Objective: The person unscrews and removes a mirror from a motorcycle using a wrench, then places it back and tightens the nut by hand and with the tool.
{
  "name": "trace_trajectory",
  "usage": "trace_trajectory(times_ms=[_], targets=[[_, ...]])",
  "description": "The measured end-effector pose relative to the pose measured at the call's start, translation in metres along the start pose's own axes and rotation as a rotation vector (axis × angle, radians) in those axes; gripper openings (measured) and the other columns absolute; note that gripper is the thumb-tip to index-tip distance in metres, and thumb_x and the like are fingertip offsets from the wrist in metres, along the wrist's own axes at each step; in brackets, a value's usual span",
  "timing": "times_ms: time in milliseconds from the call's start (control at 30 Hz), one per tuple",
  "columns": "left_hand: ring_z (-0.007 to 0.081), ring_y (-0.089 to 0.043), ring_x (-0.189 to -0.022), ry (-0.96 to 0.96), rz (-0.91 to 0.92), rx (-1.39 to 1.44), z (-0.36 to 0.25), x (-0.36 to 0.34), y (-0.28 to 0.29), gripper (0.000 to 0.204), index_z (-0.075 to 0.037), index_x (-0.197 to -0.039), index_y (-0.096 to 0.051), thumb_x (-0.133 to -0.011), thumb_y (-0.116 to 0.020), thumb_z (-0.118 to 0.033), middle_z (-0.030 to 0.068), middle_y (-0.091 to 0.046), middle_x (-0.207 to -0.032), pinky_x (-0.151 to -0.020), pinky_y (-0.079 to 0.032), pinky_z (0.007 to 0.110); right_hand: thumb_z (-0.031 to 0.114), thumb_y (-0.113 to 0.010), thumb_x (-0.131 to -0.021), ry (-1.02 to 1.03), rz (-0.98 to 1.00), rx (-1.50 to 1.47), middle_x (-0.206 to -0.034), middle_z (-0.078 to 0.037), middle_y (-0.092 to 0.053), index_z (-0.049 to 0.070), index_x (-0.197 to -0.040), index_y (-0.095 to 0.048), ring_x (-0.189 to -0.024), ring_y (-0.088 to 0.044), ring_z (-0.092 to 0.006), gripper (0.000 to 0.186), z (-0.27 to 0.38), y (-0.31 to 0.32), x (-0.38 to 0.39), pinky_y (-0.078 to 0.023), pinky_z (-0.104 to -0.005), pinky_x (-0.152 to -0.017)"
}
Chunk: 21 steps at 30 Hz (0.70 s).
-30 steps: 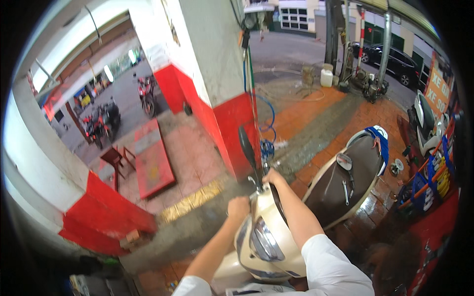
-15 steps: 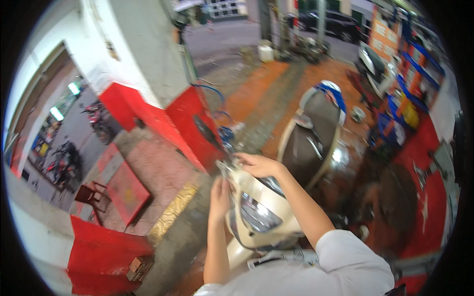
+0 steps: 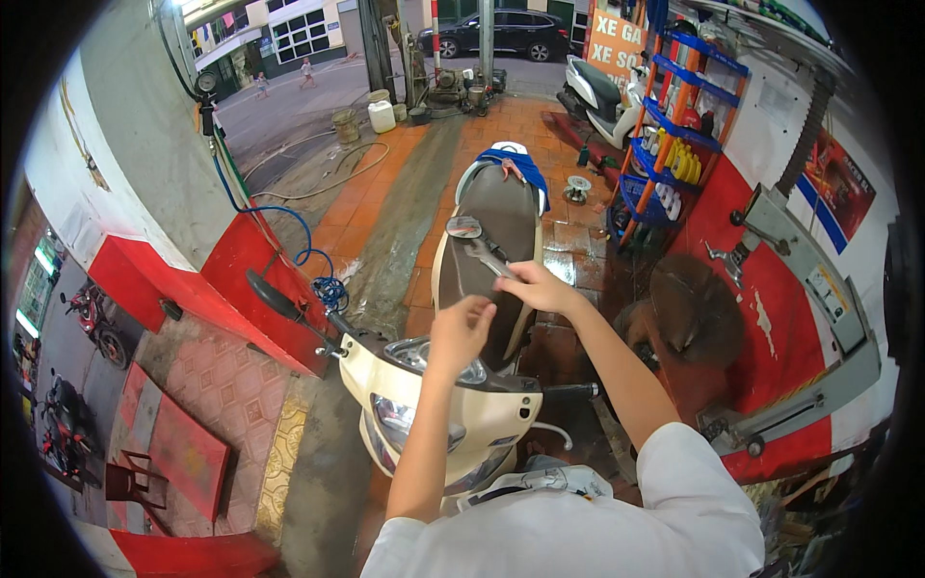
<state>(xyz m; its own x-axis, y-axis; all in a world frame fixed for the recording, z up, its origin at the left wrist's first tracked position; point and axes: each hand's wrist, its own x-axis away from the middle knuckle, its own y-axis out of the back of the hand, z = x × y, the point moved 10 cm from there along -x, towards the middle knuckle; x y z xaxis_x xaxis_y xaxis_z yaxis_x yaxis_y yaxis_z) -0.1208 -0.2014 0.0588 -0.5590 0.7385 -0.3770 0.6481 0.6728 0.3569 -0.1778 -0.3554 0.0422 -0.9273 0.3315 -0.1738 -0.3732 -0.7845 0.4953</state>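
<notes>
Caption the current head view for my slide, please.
Right hand holding an open-end wrench over the brown seat of a cream scooter, left hand alongside, detached mirror on the seat.

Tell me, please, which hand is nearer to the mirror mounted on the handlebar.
The left hand, over the scooter's front, right of the mirror. The right hand is farther right, holding a wrench.

The right hand (image 3: 540,289) hides one end of the wrench (image 3: 490,259); the left forearm (image 3: 426,438) partly covers the headlight (image 3: 392,414).
</notes>
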Motion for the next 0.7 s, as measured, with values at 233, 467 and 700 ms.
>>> trace_trajectory(times_ms=[233, 467, 700], targets=[[0.0287, -0.072, -0.076, 0.165, 0.16, -0.243, 0.025, -0.016, -0.079, 0.02, -0.003, -0.091, -0.073, -0.087, -0.068, -0.022, 0.0151, -0.072, -0.081, -0.072, -0.055, 0.038, 0.038, -0.065, -0.09, -0.436, -0.222, 0.127, -0.06, -0.006, -0.058, 0.0, -0.076, -0.066, -0.057, -0.054, -0.0136, 0.04, -0.174, 0.096, 0.02, -0.043, -0.0333, -0.056], [0.0316, -0.07, -0.07, 0.265, 0.056, -0.606, 0.081, -0.034, -0.108, 0.017, -0.008, -0.084, -0.072, -0.085, -0.068, -0.025, 0.0121, -0.071, -0.073, -0.066, -0.054, 0.042, 0.041, -0.063, -0.087, -0.463, -0.374, 0.287, -0.076, -0.019, -0.068, 0.002, -0.079, -0.066, -0.075, -0.067, -0.0388, 0.04, -0.281, 0.095, -0.061, -0.05, -0.0456, -0.068], [0.0296, -0.069, -0.069, 0.426, 0.014, -0.739, 0.105, -0.027, -0.086, 0.015, -0.004, -0.085, -0.071, -0.085, -0.068, -0.019, 0.0134, -0.07, -0.074, -0.065, -0.053, 0.039, 0.036, -0.075, -0.08, -0.469, -0.404, 0.302, -0.092, -0.022, -0.07, 0.002, -0.101, -0.068, -0.092, -0.068, -0.0388, 0.04, -0.394, 0.07, -0.133, -0.052, -0.0456, -0.082]])
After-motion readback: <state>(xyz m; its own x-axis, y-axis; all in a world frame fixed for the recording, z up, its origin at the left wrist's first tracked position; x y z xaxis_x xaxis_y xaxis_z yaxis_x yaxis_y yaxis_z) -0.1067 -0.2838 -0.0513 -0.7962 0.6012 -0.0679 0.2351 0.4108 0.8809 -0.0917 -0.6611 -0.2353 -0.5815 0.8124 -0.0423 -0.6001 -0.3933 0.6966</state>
